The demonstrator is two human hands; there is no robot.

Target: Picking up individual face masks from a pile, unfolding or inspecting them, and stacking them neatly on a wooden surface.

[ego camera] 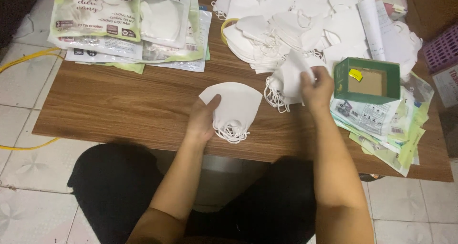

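Note:
My left hand (202, 120) holds a small stack of folded white face masks (236, 103) near the front edge of the wooden table (129, 101), their ear loops hanging down below the stack. My right hand (317, 86) grips another white mask (292, 75) that it lifts from the edge of a large loose heap of white masks (291, 25) spread over the back of the table.
A pile of mask pouches with green print (124, 25) lies at the back left. A small open green cardboard box (367, 79) sits on more flat pouches (386, 129) at the right. A yellow cable (24, 63) runs over the tiled floor at the left.

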